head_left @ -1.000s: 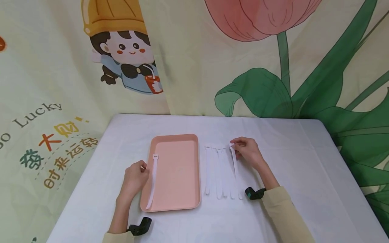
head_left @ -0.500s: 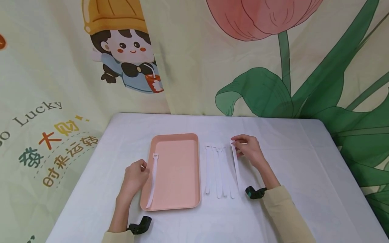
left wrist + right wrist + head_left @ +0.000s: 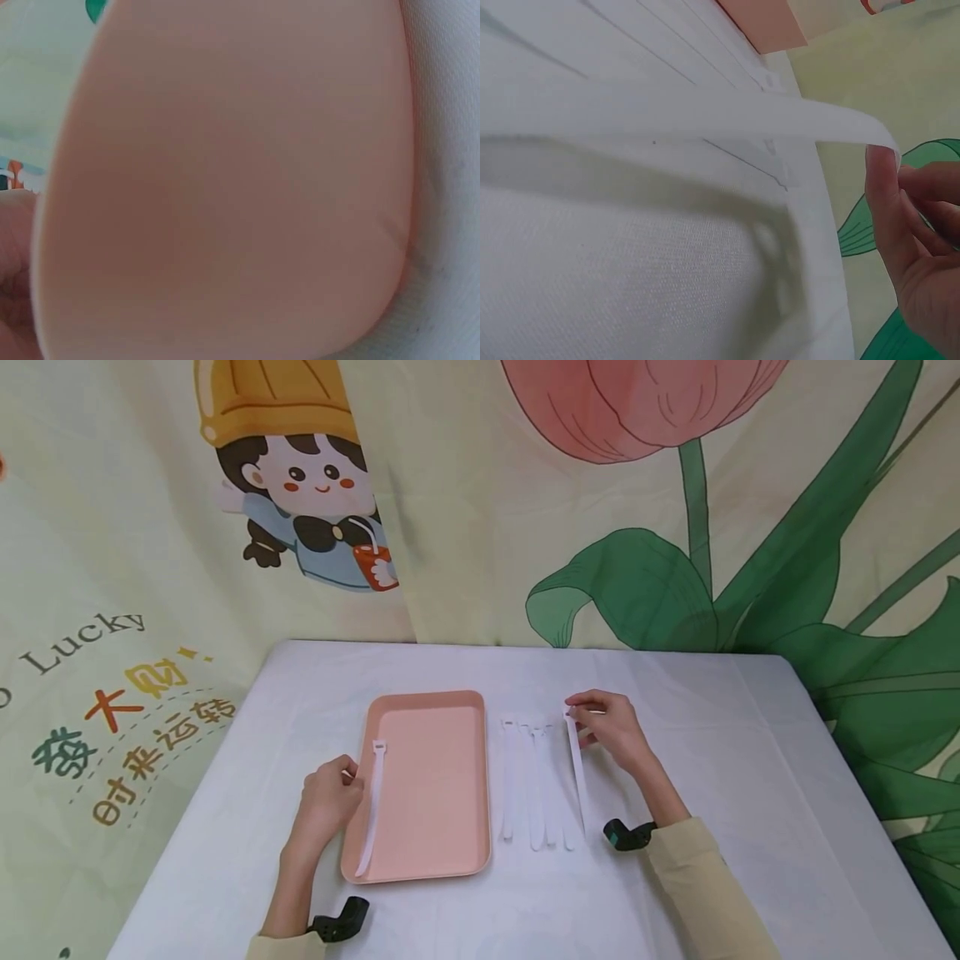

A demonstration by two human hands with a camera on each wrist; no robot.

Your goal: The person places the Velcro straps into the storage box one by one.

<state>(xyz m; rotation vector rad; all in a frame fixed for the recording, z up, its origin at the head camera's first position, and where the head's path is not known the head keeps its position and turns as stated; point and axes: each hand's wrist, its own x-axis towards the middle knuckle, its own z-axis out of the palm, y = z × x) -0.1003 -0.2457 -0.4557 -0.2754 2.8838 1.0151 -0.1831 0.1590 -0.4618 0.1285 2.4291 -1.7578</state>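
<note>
My right hand [image 3: 611, 727] pinches the slotted head of a white cable tie strap [image 3: 577, 777] between thumb and fingers. In the right wrist view this held strap [image 3: 705, 112] runs across above the cloth, bends at the fingertips and casts a shadow below. My left hand [image 3: 327, 802] grips the left rim of a pink tray [image 3: 431, 793], fingers curled at the edge. In the left wrist view the tray's wall [image 3: 225, 180] fills most of the picture, with part of the hand [image 3: 15, 270] beside it. One white strap [image 3: 373, 810] lies lengthwise inside the tray near its left side.
Several more white straps [image 3: 534, 789] lie side by side on the white tablecloth [image 3: 675, 702], between the tray and my right hand. A printed cloth backdrop [image 3: 465, 527] hangs behind the table. Black wrist cameras [image 3: 628, 835] sit at both wrists.
My right hand has raised the strap's head slightly, and its tail has drawn up and left from the spot beside the other straps. My left hand stays at the tray's rim.
</note>
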